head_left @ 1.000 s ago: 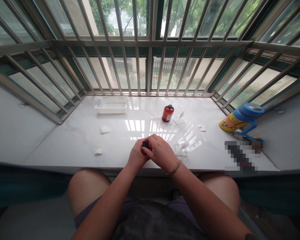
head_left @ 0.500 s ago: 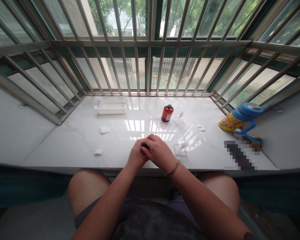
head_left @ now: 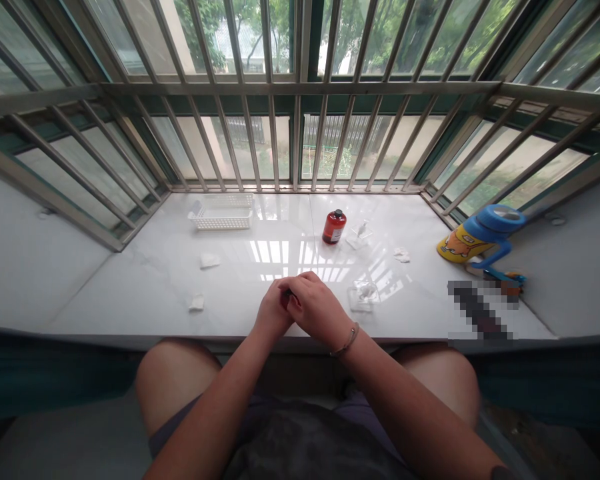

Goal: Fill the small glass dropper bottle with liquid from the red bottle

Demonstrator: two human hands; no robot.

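Right hand (head_left: 317, 310) closer over red object (head_left: 286, 299)

held item: small dark red object (head_left: 287, 299) between the left hand (head_left: 274, 310) and right hand (head_left: 317, 308), mostly hidden by fingers
blurred: pixelated patch (head_left: 477, 310) on the bench (head_left: 130, 293) hides what lies there
too small: label text (head_left: 335, 230) on the red bottle (head_left: 335, 227) unreadable
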